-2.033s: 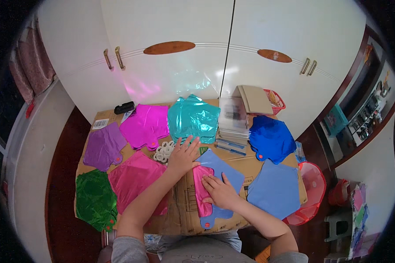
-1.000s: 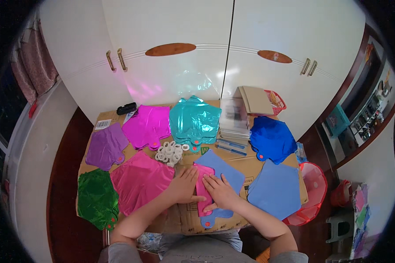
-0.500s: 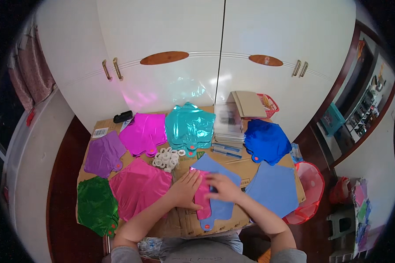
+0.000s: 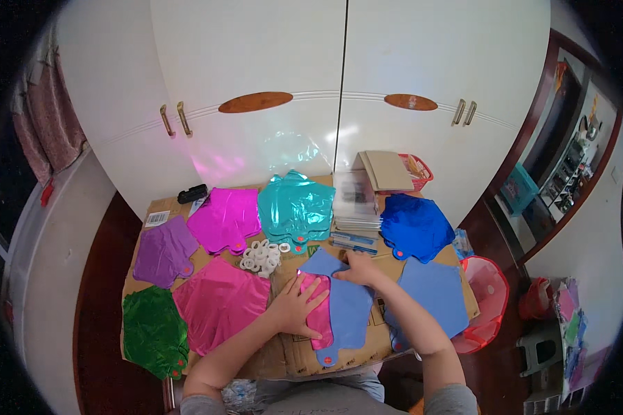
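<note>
A light blue foil balloon [image 4: 347, 319] lies flat on the cardboard in front of me. A folded strip of pink foil [image 4: 319, 319] covers its left side. My left hand [image 4: 300, 304] presses on that strip with its fingers spread. My right hand [image 4: 356, 268] is at the blue balloon's upper right edge, thumb over the foil and fingers bent near the edge, with a gap between them. Beside my left forearm is a pink foil balloon [image 4: 221, 304]. Another light blue foil piece [image 4: 432, 297] lies under and beside my right forearm.
Around the cardboard-covered table [image 4: 284, 360] lie magenta [image 4: 225, 218], teal [image 4: 296, 207], dark blue [image 4: 417, 225], purple [image 4: 163, 250] and green foil balloons [image 4: 154, 324]. White rings [image 4: 259, 259] are piled mid-table. Behind are stacked packets [image 4: 356, 200] and a red basket [image 4: 420, 169]. A red bin [image 4: 484, 297] stands right.
My right hand has moved from the pink strip up and right to the blue balloon's upper edge. My left hand stays on the strip, its fingers more spread. The view has shifted slightly.
</note>
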`<state>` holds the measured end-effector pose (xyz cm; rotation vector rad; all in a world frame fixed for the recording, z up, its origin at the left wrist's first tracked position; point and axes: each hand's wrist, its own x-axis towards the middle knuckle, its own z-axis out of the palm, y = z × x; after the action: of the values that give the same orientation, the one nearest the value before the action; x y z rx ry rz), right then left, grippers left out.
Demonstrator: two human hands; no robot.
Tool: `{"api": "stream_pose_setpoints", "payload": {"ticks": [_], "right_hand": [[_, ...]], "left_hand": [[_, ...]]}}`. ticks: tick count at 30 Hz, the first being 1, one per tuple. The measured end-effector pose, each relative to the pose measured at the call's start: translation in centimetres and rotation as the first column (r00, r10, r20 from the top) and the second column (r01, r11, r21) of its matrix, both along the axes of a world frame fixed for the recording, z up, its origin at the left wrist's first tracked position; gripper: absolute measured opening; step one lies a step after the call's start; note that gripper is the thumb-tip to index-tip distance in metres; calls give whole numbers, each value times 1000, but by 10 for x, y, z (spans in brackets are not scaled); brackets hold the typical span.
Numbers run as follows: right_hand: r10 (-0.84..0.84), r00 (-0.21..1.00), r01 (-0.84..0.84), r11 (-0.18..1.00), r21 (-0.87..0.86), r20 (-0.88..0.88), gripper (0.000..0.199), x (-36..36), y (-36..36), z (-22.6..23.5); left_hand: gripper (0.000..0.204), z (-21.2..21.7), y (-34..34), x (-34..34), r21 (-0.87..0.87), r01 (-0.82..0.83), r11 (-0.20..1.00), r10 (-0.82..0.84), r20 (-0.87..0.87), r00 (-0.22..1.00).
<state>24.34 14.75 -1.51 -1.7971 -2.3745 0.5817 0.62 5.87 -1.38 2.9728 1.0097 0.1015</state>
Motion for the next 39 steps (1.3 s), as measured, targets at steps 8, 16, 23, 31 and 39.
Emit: {"api": "stream_pose_setpoints", "payload": {"ticks": [8, 16, 23, 31, 39], "right_hand": [[17, 979, -23, 999, -28, -204, 64, 3, -11, 7], [37, 905, -136, 969, -207, -423, 49, 24, -14, 1], [-44, 997, 43, 999, -20, -58, 36, 22, -22, 5], [-208, 932, 248, 963, 106, -296, 51, 25, -56, 6], [-157, 920, 253, 938, 238, -360, 53, -11, -133, -12]], "left_hand": [[108, 0, -2, 0, 5, -1, 1000, 1, 21, 1000], [107, -1, -5, -1, 17, -14, 1000, 14, 17, 1000], [104, -2, -4, 2, 16, -63, 998, 62, 34, 998], [105, -7, 4, -2, 25, -54, 998, 52, 76, 996], [114, -7, -1, 3, -9, -83, 996, 84, 44, 996]]}}
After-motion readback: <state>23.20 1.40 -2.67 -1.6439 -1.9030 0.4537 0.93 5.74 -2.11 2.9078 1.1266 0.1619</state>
